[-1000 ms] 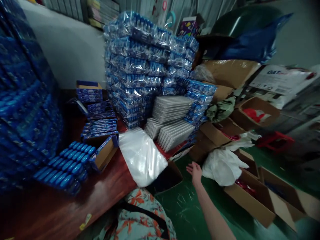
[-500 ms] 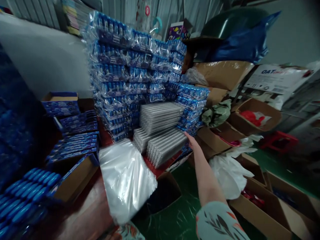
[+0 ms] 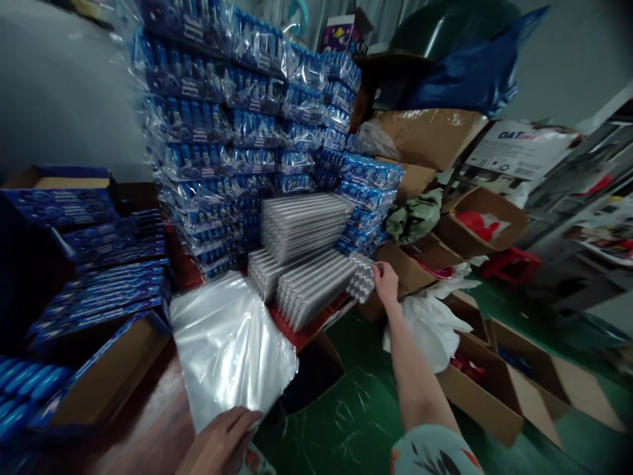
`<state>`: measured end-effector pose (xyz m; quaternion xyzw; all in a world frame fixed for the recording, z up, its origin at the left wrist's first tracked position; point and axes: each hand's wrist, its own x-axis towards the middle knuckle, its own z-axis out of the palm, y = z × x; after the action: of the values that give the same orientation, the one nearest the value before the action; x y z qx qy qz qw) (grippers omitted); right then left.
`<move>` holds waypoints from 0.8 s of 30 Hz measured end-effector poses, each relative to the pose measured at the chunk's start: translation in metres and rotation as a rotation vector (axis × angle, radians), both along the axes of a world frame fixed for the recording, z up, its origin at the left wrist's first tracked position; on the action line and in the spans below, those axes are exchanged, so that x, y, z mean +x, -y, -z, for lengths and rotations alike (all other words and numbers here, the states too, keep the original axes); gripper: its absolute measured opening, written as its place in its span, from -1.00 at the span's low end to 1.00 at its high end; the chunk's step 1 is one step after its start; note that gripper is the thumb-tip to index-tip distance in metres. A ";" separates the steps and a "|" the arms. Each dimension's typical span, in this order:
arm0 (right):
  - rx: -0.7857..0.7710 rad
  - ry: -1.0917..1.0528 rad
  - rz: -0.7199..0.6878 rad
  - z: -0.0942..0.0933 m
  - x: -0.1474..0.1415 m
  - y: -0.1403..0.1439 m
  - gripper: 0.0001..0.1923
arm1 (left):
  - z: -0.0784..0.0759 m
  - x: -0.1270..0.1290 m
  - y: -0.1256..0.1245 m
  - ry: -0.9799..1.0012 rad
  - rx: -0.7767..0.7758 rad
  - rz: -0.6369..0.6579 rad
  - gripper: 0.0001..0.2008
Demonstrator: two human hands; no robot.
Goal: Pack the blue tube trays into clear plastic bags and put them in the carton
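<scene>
My right hand (image 3: 386, 284) is closed on the edge of a clear ribbed plastic tray (image 3: 360, 278), whose end is tilted up off the stack of clear plastic trays (image 3: 314, 280). More nested trays (image 3: 304, 221) are piled behind and beside that stack. At the bottom, my left hand (image 3: 222, 439) lies over the near edge of a stack of clear plastic bags (image 3: 232, 343), fingers together and pinching at the edge. Its thumb is mostly hidden.
Shrink-wrapped packs of blue bottles (image 3: 198, 125) form a tall wall behind the trays. Blue printed cartons (image 3: 99, 290) and blue bottles (image 3: 30, 389) are at left. Open cardboard boxes (image 3: 484, 389), a white plastic bag (image 3: 430, 330) and a red stool (image 3: 512, 264) stand at right.
My left hand has come into view at the plastic bags. My right hand has pulled a tray's end up and away from the stack. The view has shifted right and down.
</scene>
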<state>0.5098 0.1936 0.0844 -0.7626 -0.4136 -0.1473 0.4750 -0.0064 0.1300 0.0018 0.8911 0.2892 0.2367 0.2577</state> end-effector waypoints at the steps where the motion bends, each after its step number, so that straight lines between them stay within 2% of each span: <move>1: 0.022 0.018 0.045 -0.002 0.001 0.010 -0.53 | -0.002 0.004 -0.001 0.037 0.016 0.007 -0.73; 4: 0.105 0.045 0.181 -0.012 0.001 0.046 -0.54 | -0.014 0.012 -0.006 0.136 -0.056 0.016 -0.69; 6: 0.150 0.029 0.220 -0.017 -0.008 0.073 -0.56 | -0.024 0.017 -0.008 0.192 -0.212 0.011 -0.63; 8: 0.168 -0.074 0.175 -0.017 -0.031 0.096 -0.56 | -0.035 0.026 -0.010 0.252 -0.419 0.007 -0.56; 11: 0.058 -0.387 -0.063 -0.002 -0.094 0.113 -0.55 | -0.043 0.045 -0.006 0.318 -0.694 0.127 -0.29; 13: -0.065 -0.516 -0.218 0.016 -0.149 0.112 -0.56 | -0.041 0.059 0.002 0.352 -0.799 0.260 -0.04; 14: -0.095 -0.543 -0.267 0.026 -0.177 0.109 -0.59 | -0.039 0.065 0.007 0.375 -0.831 0.264 0.02; 15: -0.127 -0.585 -0.333 0.033 -0.202 0.104 -0.63 | -0.036 0.070 0.013 0.402 -0.853 0.202 0.02; 17: -0.164 -0.618 -0.436 0.042 -0.242 0.095 -0.68 | -0.031 0.075 0.022 0.450 -0.874 -0.059 -0.12; 19: -0.179 -0.551 -0.531 0.038 -0.260 0.089 -0.68 | -0.031 0.073 0.025 0.505 -0.863 -0.336 -0.28; 21: -0.088 -0.427 -0.548 0.025 -0.256 0.084 -0.67 | -0.035 0.069 0.021 0.590 -0.805 -0.494 -0.37; 22: 0.019 -0.387 -0.507 0.018 -0.246 0.081 -0.66 | -0.039 0.069 0.016 0.640 -0.751 -0.557 -0.40; 24: 0.295 -0.386 -0.339 0.005 -0.216 0.073 -0.67 | -0.045 0.075 0.000 0.722 -0.605 -0.659 -0.46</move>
<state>0.2937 0.1203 0.0789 -0.6194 -0.4113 0.0237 0.6683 0.0690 0.1302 0.0465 0.5033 0.5002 0.5004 0.4962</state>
